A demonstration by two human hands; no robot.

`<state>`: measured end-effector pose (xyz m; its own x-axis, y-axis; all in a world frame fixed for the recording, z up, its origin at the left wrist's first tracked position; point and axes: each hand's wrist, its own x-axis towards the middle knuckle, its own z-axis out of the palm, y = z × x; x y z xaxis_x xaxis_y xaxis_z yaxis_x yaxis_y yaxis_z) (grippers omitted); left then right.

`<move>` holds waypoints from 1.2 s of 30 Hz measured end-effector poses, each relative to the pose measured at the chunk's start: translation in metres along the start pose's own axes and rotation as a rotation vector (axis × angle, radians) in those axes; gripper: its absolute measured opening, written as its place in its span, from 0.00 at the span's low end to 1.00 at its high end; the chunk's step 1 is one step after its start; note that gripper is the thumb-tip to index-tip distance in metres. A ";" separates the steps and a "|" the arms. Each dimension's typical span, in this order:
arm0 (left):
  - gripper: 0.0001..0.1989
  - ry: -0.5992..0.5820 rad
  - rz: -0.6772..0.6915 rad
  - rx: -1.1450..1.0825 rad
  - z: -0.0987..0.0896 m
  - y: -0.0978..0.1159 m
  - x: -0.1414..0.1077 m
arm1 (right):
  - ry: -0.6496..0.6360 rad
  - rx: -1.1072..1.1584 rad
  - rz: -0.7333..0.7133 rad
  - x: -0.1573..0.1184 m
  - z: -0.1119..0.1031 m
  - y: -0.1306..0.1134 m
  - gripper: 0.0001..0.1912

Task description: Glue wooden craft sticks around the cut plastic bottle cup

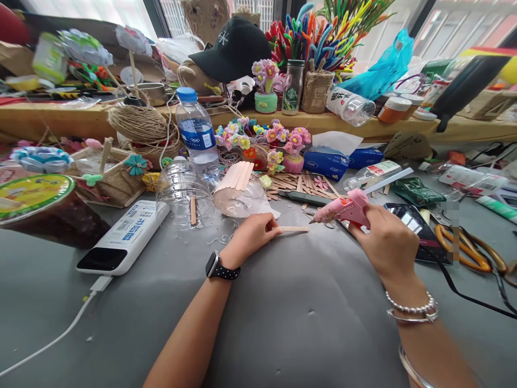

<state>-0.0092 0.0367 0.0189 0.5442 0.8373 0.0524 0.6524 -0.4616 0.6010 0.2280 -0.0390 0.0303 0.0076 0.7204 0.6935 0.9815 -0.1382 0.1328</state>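
Observation:
Between the fingers of my left hand [256, 233] is a flat wooden craft stick [294, 229], pointing right just above the grey table. My right hand [385, 240] is wrapped round a pink hot glue gun [343, 209], its nozzle close to the stick's free end but apart from it. A glue stick [390, 180] juts from the back of the gun. Just beyond my left hand lies a cut clear plastic bottle piece [242, 200] with several craft sticks [238, 177] side by side on it. Left of it is another clear bottle piece [183, 188] bearing one stick [193, 210].
Loose craft sticks [297, 183] and a dark green cutter [302, 198] lie behind the glue gun. A white power bank [125, 237] and a sealed drink cup [44, 210] stand left. Orange-handled scissors [464, 248] and a phone [420, 229] lie right. A water bottle [196, 132] stands behind.

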 end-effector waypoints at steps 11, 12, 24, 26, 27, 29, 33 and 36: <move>0.07 0.000 -0.044 -0.062 -0.001 0.002 0.001 | 0.006 -0.008 0.005 -0.001 0.001 0.001 0.11; 0.07 0.003 -0.046 -0.077 -0.002 0.002 0.001 | 0.003 -0.008 0.007 -0.001 0.001 0.001 0.11; 0.09 0.052 -0.025 -0.158 0.000 0.001 0.000 | 0.031 -0.024 0.050 -0.001 0.000 0.002 0.12; 0.09 0.055 -0.018 -0.165 0.000 0.000 0.000 | 0.031 -0.020 0.046 -0.001 0.000 0.001 0.13; 0.09 0.057 -0.014 -0.169 0.001 0.000 0.000 | 0.031 -0.020 0.045 -0.001 0.000 0.001 0.13; 0.09 0.058 -0.008 -0.175 0.001 -0.001 0.000 | 0.032 -0.022 0.046 0.000 -0.001 0.001 0.14; 0.09 0.069 0.003 -0.193 0.002 -0.001 0.000 | 0.036 -0.023 0.050 0.000 -0.001 0.001 0.13; 0.10 0.082 0.008 -0.209 0.001 -0.001 0.000 | 0.027 -0.019 0.061 0.000 -0.002 0.001 0.12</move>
<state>-0.0091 0.0369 0.0173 0.4983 0.8590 0.1174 0.5203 -0.4046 0.7521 0.2285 -0.0403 0.0317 0.0624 0.6917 0.7195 0.9756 -0.1944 0.1024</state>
